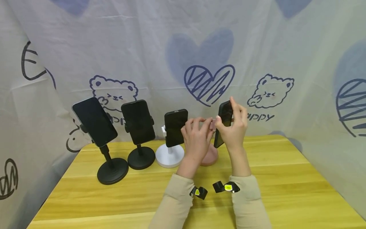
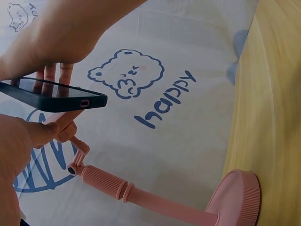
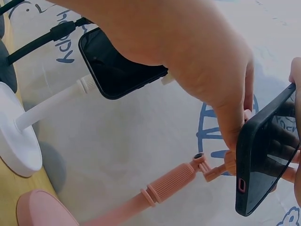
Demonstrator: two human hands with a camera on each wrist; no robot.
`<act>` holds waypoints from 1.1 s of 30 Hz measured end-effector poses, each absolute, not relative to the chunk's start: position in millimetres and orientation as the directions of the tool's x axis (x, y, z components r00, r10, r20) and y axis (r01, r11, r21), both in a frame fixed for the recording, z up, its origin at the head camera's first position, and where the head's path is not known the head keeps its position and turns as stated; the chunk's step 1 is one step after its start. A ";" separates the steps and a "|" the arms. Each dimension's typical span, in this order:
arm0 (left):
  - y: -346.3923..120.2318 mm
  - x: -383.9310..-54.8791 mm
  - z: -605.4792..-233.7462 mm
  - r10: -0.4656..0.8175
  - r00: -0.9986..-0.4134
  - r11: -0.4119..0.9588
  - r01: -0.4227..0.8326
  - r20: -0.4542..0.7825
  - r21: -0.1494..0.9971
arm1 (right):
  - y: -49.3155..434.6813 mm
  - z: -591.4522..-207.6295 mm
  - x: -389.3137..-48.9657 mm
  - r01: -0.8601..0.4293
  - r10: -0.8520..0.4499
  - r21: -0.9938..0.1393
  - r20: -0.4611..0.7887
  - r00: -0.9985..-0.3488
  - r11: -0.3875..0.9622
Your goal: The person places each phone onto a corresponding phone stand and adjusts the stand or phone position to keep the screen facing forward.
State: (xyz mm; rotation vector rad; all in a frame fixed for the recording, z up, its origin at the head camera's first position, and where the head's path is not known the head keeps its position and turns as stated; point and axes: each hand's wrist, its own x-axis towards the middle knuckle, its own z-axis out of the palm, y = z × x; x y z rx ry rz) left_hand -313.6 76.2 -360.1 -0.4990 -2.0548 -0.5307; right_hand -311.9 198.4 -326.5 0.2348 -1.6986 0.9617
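My right hand (image 1: 235,132) holds a black phone (image 1: 225,114) by its edges, turned nearly edge-on to the head view. My left hand (image 1: 196,138) pinches the holder (image 2: 67,131) at the top of a pink phone stand (image 1: 210,156). In the left wrist view, the phone lies right against this holder; whether the clamp grips it cannot be told. The stand's ribbed neck (image 3: 173,182) and hinged arm run up to the left thumb in the right wrist view. Fingers hide most of the clamp.
Left of the hands stand a white stand (image 1: 170,156) with a black phone (image 1: 175,127), a black stand (image 1: 141,158) with a phone (image 1: 138,122), and another black stand (image 1: 112,171) with a phone (image 1: 95,122). They share a wooden table (image 1: 114,203) before a printed cloth (image 1: 160,47).
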 end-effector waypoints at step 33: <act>75.0 -313.2 -359.9 0.149 -0.492 0.846 0.513 0.858 0.147 | 198.6 -326.5 -309.3 -0.511 0.276 -0.569 0.796 -0.538 0.645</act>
